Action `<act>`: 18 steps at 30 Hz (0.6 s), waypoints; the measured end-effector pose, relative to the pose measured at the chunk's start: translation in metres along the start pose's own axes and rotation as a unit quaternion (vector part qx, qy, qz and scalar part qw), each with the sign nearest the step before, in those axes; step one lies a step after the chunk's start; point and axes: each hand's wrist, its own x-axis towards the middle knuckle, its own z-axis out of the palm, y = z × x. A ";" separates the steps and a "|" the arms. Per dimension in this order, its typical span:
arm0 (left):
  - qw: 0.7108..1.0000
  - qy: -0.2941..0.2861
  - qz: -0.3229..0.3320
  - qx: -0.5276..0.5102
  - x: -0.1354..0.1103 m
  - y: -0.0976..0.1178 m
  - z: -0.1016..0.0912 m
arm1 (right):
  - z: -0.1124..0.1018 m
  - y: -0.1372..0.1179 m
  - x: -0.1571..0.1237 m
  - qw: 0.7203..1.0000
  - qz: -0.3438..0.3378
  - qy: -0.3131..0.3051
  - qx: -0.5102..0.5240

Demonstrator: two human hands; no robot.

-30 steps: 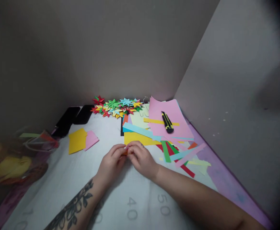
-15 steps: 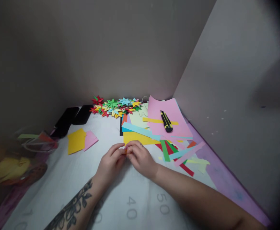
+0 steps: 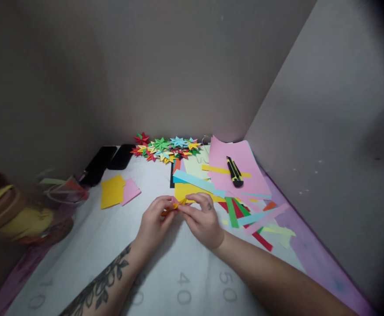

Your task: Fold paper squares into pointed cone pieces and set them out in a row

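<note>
My left hand [image 3: 154, 219] and my right hand [image 3: 202, 219] meet over the white mat [image 3: 119, 263]. Both pinch a small folded paper piece [image 3: 178, 203], yellow and orange with a bit of pink, held between their fingertips just above the mat. My left forearm is tattooed. Right behind the hands lies a yellow sheet [image 3: 192, 191] under a light blue strip [image 3: 195, 182].
A pile of coloured sheets and strips [image 3: 244, 210] spreads to the right, with a black and yellow utility knife [image 3: 235, 171] on a pink sheet [image 3: 241, 173]. Several folded paper stars [image 3: 167, 148] lie at the back. Yellow and pink squares [image 3: 118, 192], two black phones [image 3: 108, 161] and a clear container [image 3: 60, 193] sit left.
The view has shifted a little. My fingers have worked the small paper piece, and more of its yellow points show between the fingertips now.
</note>
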 end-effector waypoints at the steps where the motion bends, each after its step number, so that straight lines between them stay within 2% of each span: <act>1: 1.000 -0.001 0.000 -0.003 0.000 0.000 0.000 | 0.000 0.000 0.000 1.000 -0.003 0.003 -0.001; 12: 0.998 -0.028 0.041 0.028 -0.001 -0.003 0.000 | 0.004 0.005 -0.003 0.999 0.010 -0.031 0.011; 18: 0.996 -0.043 0.062 0.049 -0.002 -0.002 0.000 | 0.004 0.005 -0.001 0.996 0.014 -0.083 0.001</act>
